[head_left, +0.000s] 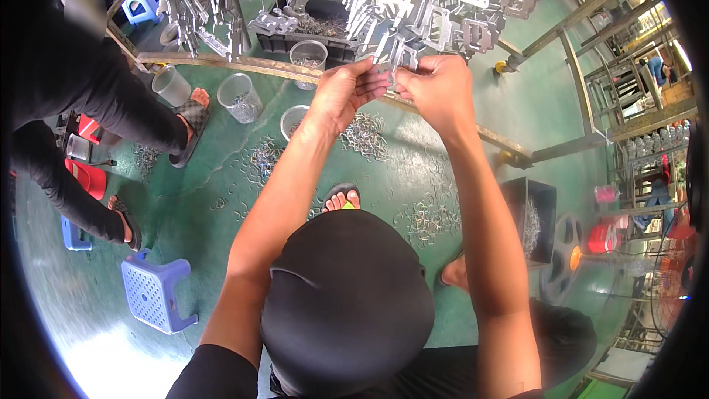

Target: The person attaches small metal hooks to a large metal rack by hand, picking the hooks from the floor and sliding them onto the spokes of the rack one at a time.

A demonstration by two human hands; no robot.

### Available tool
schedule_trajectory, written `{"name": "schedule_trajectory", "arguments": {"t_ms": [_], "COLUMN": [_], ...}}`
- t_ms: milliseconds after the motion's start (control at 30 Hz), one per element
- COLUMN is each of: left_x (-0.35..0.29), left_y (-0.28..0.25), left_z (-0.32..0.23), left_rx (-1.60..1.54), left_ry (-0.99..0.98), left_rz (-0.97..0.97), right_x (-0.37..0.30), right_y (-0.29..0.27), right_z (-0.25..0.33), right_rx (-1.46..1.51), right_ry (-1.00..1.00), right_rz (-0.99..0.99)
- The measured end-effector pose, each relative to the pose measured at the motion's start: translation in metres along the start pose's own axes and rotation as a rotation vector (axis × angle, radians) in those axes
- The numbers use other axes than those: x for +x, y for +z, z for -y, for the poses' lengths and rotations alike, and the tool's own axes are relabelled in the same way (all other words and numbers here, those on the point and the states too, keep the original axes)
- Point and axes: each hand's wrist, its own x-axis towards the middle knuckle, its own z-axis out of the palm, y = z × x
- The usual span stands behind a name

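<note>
Silvery stamped metal brackets (436,18) hang in a thick cluster at the top middle. Both hands are raised to the cluster's lower edge. My right hand (441,89) pinches the lower end of a small metal bracket (399,59) between thumb and fingers. Just left of it, my left hand (346,92) is turned partly palm up, its fingers stretched out and the thumb apart. Its fingertips come close to that same bracket; whether they touch it is hard to tell. Anything small between the right fingertips is hidden.
Loose metal hooks (364,137) lie heaped on the green floor below my arms. Clear plastic tubs (240,97) stand by a long metal rail (221,60). Another person's legs (111,96) are at the left, near a blue stool (155,292). A dark bin (543,214) sits right.
</note>
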Motion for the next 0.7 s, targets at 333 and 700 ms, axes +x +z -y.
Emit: {"name": "schedule_trajectory", "arguments": {"t_ms": [333, 700], "left_x": [-0.008, -0.012], "left_y": [0.005, 0.001], "left_z": [0.0, 0.007], "left_rx": [0.001, 0.005], "left_ry": [0.005, 0.041], "left_rz": [0.015, 0.031], "right_x": [-0.009, -0.025], "right_y": [-0.004, -0.003], "right_z": [0.001, 0.016], "right_rx": [-0.013, -0.015], "right_ry": [-0.018, 0.004], "right_rz": [0.005, -0.045]}}
